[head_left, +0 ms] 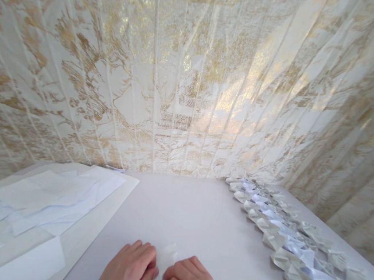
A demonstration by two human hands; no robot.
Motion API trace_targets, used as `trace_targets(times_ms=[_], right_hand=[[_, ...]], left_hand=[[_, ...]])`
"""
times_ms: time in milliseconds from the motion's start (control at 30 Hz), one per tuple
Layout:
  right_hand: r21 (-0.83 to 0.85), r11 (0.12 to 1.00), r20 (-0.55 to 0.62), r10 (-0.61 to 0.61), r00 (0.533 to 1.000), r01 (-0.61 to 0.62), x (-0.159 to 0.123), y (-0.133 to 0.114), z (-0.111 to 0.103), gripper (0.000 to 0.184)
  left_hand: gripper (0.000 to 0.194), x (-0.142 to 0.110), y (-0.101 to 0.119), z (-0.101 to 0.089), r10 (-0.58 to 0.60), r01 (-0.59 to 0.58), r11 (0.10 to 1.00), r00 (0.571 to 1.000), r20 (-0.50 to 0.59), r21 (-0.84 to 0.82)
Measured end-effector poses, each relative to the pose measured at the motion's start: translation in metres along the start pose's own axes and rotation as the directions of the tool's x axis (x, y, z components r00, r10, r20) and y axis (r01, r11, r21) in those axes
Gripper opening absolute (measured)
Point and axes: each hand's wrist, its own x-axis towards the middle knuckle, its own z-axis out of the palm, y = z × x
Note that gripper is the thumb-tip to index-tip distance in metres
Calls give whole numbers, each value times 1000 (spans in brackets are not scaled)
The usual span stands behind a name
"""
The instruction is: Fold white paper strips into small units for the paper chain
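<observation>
A small piece of white paper (167, 254) lies at the bottom middle, on the pale tabletop, partly covered by my fingers. On its left edge, my left hand (133, 266) is closed with the fingers curled and pinching the paper. My right hand (190, 278) grips the other side, its fingers bent inward. Both hands are close together, with the paper's upper end showing between them. The lower part of the paper runs out of the frame, and its folds are hard to make out.
Loose white paper sheets (50, 194) lie spread on a larger pale sheet (113, 205) at left. Along the right side run rows of folded paper pieces (283, 239), white and greyish. A gold-patterned curtain (187, 77) hangs behind the table (186, 207).
</observation>
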Motion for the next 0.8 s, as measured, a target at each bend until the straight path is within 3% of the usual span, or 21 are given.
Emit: trace_targets(times_ms=[233, 533, 633, 800], right_hand=[[-47, 999, 102, -7, 995, 12, 3, -8, -14, 29], [-99, 994, 100, -43, 994, 53, 6, -10, -19, 29], [-105, 991, 123, -64, 990, 78, 6, -9, -17, 23], [-73, 990, 92, -116, 989, 123, 6, -9, -14, 35]], left_hand=[[20, 2, 1, 4, -16, 16, 1000, 1000, 12, 9], [18, 0, 0, 9, -52, 52, 998, 999, 14, -23], [16, -3, -1, 13, -56, 50, 995, 996, -68, -89], [13, -7, -2, 23, -24, -19, 985, 968, -249, -170]])
